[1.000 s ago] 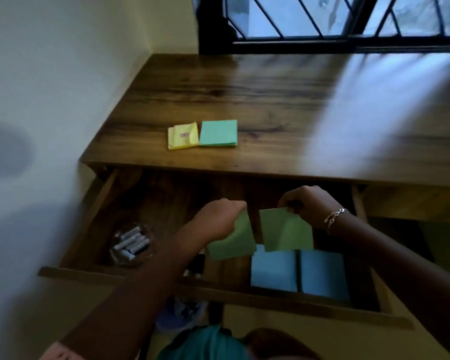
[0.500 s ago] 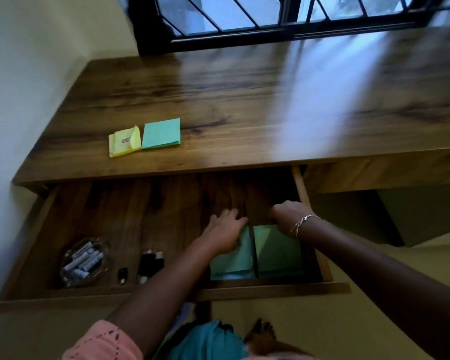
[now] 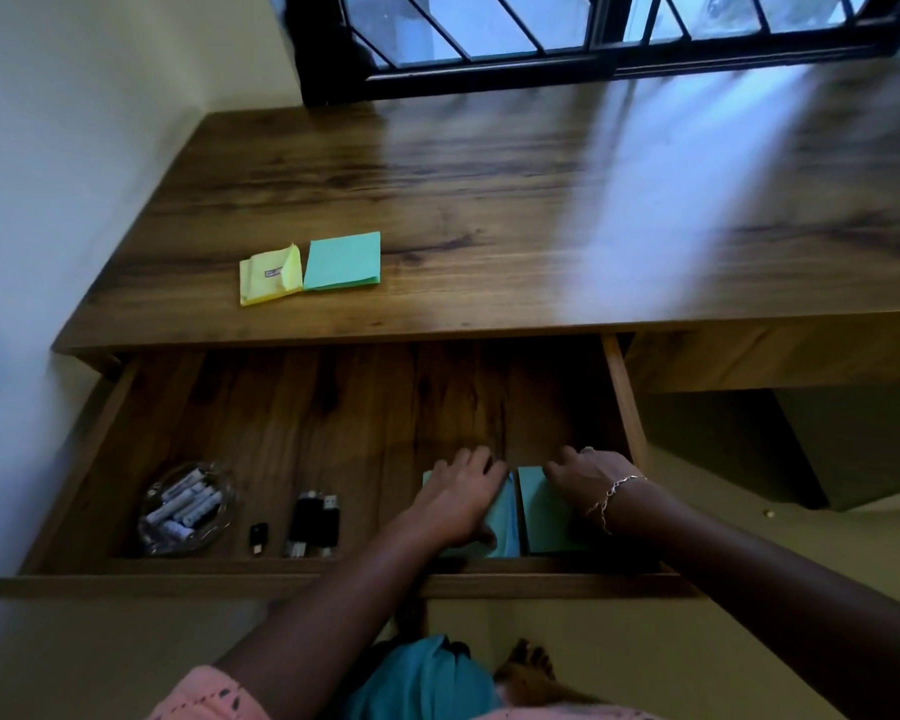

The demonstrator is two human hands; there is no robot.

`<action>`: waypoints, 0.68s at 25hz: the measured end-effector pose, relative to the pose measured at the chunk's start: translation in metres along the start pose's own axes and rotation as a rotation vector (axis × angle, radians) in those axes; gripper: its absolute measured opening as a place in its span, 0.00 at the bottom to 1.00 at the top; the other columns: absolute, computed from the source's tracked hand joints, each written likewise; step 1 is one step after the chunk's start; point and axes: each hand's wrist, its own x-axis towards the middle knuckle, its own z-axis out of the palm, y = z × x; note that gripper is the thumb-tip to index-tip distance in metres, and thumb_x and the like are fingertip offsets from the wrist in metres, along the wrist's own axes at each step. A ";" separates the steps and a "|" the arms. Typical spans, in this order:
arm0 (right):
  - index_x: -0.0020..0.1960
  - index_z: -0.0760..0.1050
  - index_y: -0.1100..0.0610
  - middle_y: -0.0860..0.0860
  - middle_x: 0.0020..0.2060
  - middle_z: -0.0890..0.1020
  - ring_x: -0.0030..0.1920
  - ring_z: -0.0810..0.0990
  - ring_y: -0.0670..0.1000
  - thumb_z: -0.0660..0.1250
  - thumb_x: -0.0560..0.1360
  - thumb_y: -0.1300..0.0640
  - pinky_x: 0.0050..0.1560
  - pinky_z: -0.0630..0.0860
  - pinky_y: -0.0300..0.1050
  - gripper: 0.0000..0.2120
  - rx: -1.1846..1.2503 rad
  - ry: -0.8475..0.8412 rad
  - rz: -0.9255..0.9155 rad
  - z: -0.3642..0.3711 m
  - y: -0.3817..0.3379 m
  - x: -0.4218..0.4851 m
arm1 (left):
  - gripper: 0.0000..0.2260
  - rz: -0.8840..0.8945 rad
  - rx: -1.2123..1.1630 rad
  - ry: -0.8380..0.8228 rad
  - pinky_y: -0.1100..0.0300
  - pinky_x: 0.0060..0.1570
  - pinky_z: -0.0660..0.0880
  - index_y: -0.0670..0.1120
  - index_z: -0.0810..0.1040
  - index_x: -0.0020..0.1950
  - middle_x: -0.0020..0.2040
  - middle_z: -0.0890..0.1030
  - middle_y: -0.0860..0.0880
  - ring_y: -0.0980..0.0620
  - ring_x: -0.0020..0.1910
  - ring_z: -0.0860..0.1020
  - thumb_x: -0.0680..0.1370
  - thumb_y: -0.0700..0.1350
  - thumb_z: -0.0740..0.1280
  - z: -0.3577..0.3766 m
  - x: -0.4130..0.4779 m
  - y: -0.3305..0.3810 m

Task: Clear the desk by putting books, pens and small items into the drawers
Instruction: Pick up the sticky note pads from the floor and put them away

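Drawer (image 3: 333,418) now holds both green pads (image 3: 541,517) — left hand (image 3: 463,496) and right hand (image 3: 588,480) press them, fingers (image 3: 470,458) flat.

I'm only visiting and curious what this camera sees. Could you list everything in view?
desk: one, brown, below the window
window: one, black bars, behind the desk
yellow sticky-note pad: one, yellow, desk's left part
green sticky-note pad: one, green, beside the yellow one
drawer: one, brown, pulled open
glass dish: one, clear, drawer's front left, holding white sticks
USB sticks: about three, black, right of the dish
drawer pads: two, green, drawer's front right
bracelet: one, silver, right wrist
left hand: one, on the left drawer pad
right hand: one, on the right drawer pad
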 end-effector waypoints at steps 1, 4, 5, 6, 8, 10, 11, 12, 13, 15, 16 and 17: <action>0.70 0.60 0.58 0.60 0.64 0.68 0.63 0.71 0.59 0.63 0.77 0.54 0.59 0.74 0.49 0.24 0.005 0.004 0.005 0.001 -0.001 0.000 | 0.34 0.011 -0.007 0.001 0.49 0.69 0.62 0.47 0.55 0.75 0.73 0.58 0.44 0.45 0.71 0.59 0.74 0.47 0.69 0.001 -0.001 0.000; 0.70 0.61 0.58 0.60 0.64 0.69 0.63 0.71 0.59 0.61 0.78 0.54 0.58 0.73 0.49 0.23 0.030 0.016 0.026 -0.001 -0.003 -0.001 | 0.34 0.021 -0.057 0.038 0.50 0.67 0.63 0.47 0.55 0.75 0.72 0.59 0.45 0.46 0.69 0.60 0.74 0.49 0.68 -0.001 -0.003 -0.003; 0.69 0.63 0.59 0.59 0.63 0.71 0.62 0.72 0.59 0.62 0.77 0.53 0.57 0.73 0.49 0.23 0.057 0.053 0.035 -0.005 -0.004 -0.001 | 0.33 0.024 -0.064 0.073 0.51 0.67 0.63 0.47 0.55 0.75 0.72 0.59 0.45 0.46 0.69 0.61 0.75 0.51 0.67 -0.002 -0.003 -0.007; 0.67 0.64 0.59 0.58 0.61 0.72 0.61 0.72 0.58 0.62 0.77 0.52 0.55 0.74 0.48 0.22 0.093 0.130 0.040 -0.011 -0.005 -0.002 | 0.32 0.024 -0.056 0.126 0.52 0.66 0.64 0.47 0.55 0.75 0.71 0.60 0.45 0.46 0.69 0.61 0.75 0.52 0.66 -0.003 -0.003 -0.013; 0.64 0.66 0.58 0.56 0.58 0.73 0.59 0.73 0.58 0.60 0.77 0.53 0.51 0.74 0.48 0.18 0.160 0.345 0.033 -0.026 -0.010 -0.002 | 0.31 0.004 -0.017 0.269 0.52 0.64 0.66 0.46 0.57 0.74 0.70 0.62 0.46 0.47 0.68 0.63 0.76 0.55 0.65 -0.006 -0.005 -0.028; 0.63 0.67 0.57 0.55 0.56 0.74 0.57 0.73 0.58 0.57 0.78 0.53 0.46 0.73 0.47 0.15 0.197 0.550 -0.021 -0.044 -0.017 0.002 | 0.30 -0.019 0.042 0.407 0.51 0.58 0.70 0.45 0.66 0.70 0.64 0.70 0.44 0.45 0.63 0.69 0.73 0.56 0.68 -0.017 -0.009 -0.048; 0.63 0.68 0.56 0.55 0.55 0.74 0.57 0.74 0.58 0.55 0.78 0.53 0.46 0.73 0.47 0.16 0.212 0.624 -0.053 -0.053 -0.021 0.006 | 0.28 -0.028 0.075 0.466 0.50 0.56 0.72 0.44 0.71 0.66 0.59 0.73 0.44 0.43 0.60 0.73 0.70 0.56 0.70 -0.023 -0.011 -0.060; 0.63 0.70 0.57 0.56 0.55 0.74 0.57 0.74 0.59 0.53 0.77 0.53 0.46 0.74 0.48 0.17 0.242 0.681 -0.089 -0.062 -0.024 0.013 | 0.28 -0.051 0.103 0.520 0.48 0.56 0.73 0.44 0.74 0.62 0.56 0.76 0.43 0.42 0.57 0.76 0.67 0.57 0.72 -0.029 -0.013 -0.073; 0.62 0.71 0.57 0.58 0.55 0.75 0.56 0.74 0.61 0.53 0.76 0.53 0.46 0.76 0.50 0.18 0.273 0.712 -0.134 -0.073 -0.028 0.022 | 0.28 -0.086 0.136 0.565 0.46 0.60 0.71 0.44 0.75 0.61 0.56 0.76 0.43 0.41 0.59 0.75 0.67 0.58 0.71 -0.036 -0.015 -0.088; 0.61 0.74 0.60 0.61 0.55 0.76 0.54 0.76 0.64 0.59 0.75 0.58 0.44 0.78 0.55 0.16 0.306 0.751 -0.188 -0.099 -0.036 0.041 | 0.30 -0.170 0.149 0.582 0.43 0.70 0.58 0.44 0.69 0.68 0.66 0.71 0.41 0.40 0.70 0.66 0.72 0.59 0.67 -0.054 -0.023 -0.117; 0.62 0.73 0.60 0.62 0.57 0.76 0.55 0.76 0.65 0.62 0.74 0.61 0.46 0.78 0.56 0.17 0.300 0.778 -0.207 -0.112 -0.040 0.052 | 0.32 -0.214 0.144 0.563 0.45 0.73 0.51 0.44 0.63 0.72 0.71 0.64 0.41 0.41 0.74 0.58 0.74 0.60 0.64 -0.063 -0.027 -0.133; 0.65 0.70 0.60 0.61 0.62 0.73 0.59 0.74 0.65 0.63 0.74 0.63 0.50 0.77 0.56 0.19 0.285 0.798 -0.221 -0.125 -0.046 0.063 | 0.34 -0.262 0.137 0.550 0.46 0.75 0.46 0.44 0.57 0.75 0.75 0.58 0.42 0.43 0.76 0.51 0.76 0.61 0.61 -0.071 -0.029 -0.148</action>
